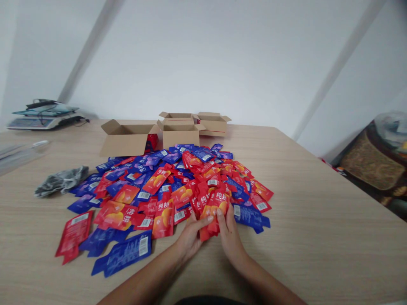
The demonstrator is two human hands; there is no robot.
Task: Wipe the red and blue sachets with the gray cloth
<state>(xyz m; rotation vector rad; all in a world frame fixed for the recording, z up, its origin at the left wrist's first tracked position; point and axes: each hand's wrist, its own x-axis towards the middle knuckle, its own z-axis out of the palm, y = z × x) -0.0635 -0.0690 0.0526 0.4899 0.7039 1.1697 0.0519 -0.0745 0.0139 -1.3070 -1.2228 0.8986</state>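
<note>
Between my two hands is a stack of red snack pouches (214,207) printed with orange fruit and white characters. My left hand (190,235) closes on the stack's left side, its thumb lying on the front pouch. From the right, my right hand (229,231) grips the same stack, thumb also on the front. Just behind spreads a loose heap of red and blue pouches (163,218). A blue pouch (249,216) lies right of my right hand. Nearer me on the left are another blue pouch (127,253) and a red pouch (74,235).
Behind the heap stand open cardboard boxes: a wide box (125,142), a smaller box (180,135) and others further back. Grey gloves (62,180) lie left of the heap. A scale (34,123) with items on top sits at the far left of the wooden table (318,220).
</note>
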